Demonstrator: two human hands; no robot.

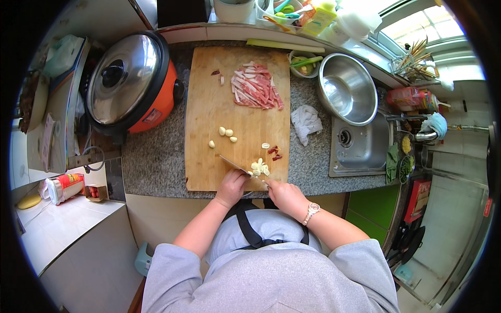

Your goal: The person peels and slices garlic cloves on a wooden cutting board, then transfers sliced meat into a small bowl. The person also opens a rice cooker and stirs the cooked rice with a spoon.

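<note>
My right hand (286,196) grips the handle of a kitchen knife (234,162), whose blade points up and left across the wooden cutting board (207,98). Beside the blade, near the board's front edge, my left hand (231,187) rests with bent fingers; whatever lies under them is hidden. Sliced garlic (259,167) is piled just beyond the blade. Several whole peeled garlic cloves (226,132) sit farther up the board. Pieces of dried red chili (275,152) lie by its right edge. A heap of sliced raw meat (256,87) covers part of the far end.
An orange electric pot (154,105) with a metal lid stands left of the board. To the right are a crumpled white cloth (306,123), a steel bowl (347,90) overlapping the sink (362,146), and a small bowl of vegetables (304,70). A green stalk (285,45) lies behind the board.
</note>
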